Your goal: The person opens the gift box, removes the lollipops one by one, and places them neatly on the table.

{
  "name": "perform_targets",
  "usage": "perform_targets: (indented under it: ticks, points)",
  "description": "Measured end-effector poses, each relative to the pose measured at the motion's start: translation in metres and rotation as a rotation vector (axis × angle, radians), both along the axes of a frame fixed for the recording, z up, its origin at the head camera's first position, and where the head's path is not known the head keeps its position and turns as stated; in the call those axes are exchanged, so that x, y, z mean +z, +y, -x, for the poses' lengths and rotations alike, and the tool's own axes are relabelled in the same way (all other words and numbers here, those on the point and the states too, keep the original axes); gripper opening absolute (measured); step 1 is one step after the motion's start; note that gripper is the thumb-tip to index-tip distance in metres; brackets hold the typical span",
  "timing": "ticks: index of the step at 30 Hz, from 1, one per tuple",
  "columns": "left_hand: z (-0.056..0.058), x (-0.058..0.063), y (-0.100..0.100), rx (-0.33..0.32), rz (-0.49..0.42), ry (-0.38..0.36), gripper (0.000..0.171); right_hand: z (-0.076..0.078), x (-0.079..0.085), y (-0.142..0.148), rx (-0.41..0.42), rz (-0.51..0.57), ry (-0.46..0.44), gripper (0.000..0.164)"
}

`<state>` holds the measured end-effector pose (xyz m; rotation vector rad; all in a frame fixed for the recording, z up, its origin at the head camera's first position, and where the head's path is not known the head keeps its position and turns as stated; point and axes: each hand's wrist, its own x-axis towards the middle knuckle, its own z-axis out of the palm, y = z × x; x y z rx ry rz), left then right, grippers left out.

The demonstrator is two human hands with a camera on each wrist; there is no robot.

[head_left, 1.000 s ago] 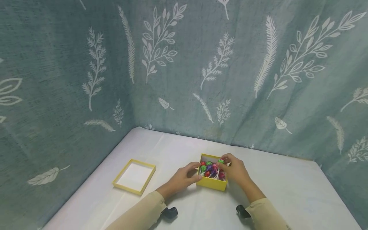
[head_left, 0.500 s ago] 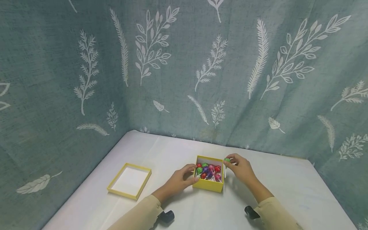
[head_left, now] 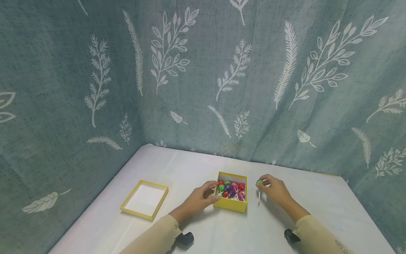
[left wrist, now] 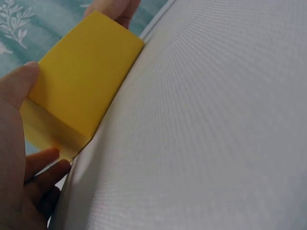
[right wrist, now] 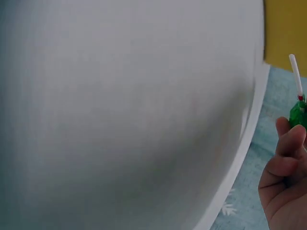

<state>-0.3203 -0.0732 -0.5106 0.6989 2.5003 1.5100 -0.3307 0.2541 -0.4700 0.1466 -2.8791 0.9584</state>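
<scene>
My right hand [head_left: 274,187] pinches a lollipop by its green-wrapped head [head_left: 259,182], its white stick [head_left: 259,197] hanging downward, to the right of a yellow box [head_left: 233,205]. In the right wrist view the same green lollipop [right wrist: 297,113] shows between thumb and fingers. The open box holds several lollipops [head_left: 234,186] in red, green, purple and pink wrappers. My left hand [head_left: 200,195] grips the box's left side. Seen from the left wrist, the thumb [left wrist: 28,79] lies at the box's upper edge and the fingertips [left wrist: 60,165] touch its side wall low down.
A shallow yellow-rimmed lid [head_left: 160,203] with a white inside lies on the white table [head_left: 190,164] to the left. Patterned teal cloth [head_left: 203,88] hangs behind the table and along its left edge. A dark wrist device [head_left: 185,239] sits under the left sleeve.
My right hand has lifted the green lollipop out of the box and carried it to the right, past the box's side. My left hand stays at the box's left side.
</scene>
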Motion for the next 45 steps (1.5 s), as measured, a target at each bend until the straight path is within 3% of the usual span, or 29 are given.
perform_targets:
  ticks: [10,17,45]
  points:
    - [0.001,-0.002,0.000,0.005,0.020,0.006,0.060,0.013,-0.004,0.007,0.005,-0.065,0.027,0.032]
    - [0.002,-0.006,0.000,-0.013,-0.003,0.036,0.056,0.020,-0.008,0.008,0.009,-0.063,-0.001,0.032]
    - [0.001,-0.004,0.000,-0.017,0.007,0.046,0.056,0.021,-0.013,0.015,-0.013,-0.141,-0.040,0.035]
